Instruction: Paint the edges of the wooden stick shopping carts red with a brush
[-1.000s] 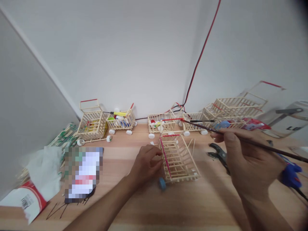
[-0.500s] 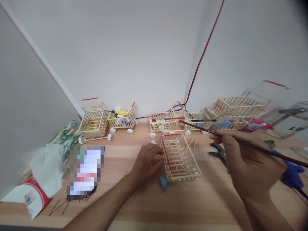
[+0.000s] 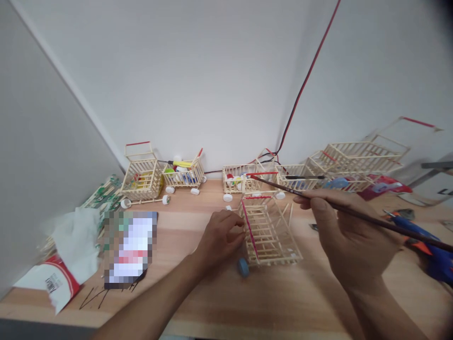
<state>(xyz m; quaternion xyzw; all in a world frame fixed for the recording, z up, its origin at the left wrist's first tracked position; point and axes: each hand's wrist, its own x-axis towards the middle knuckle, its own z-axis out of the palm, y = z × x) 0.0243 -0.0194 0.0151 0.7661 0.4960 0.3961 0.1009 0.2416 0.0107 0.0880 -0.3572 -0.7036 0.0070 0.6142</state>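
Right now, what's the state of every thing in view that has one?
left hand, gripping the stick cart's side
right hand, pinching the paintbrush, raised off the table
stick cart, tipped over on the table, one blue wheel fitted
paintbrush, held nearly level, tip pointing left
carts by the wall, upright on white wheels, some loaded
glue gun, lying on the table

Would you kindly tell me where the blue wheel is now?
Head view, centre: blue wheel at the near corner of the stick cart, beside the left hand.
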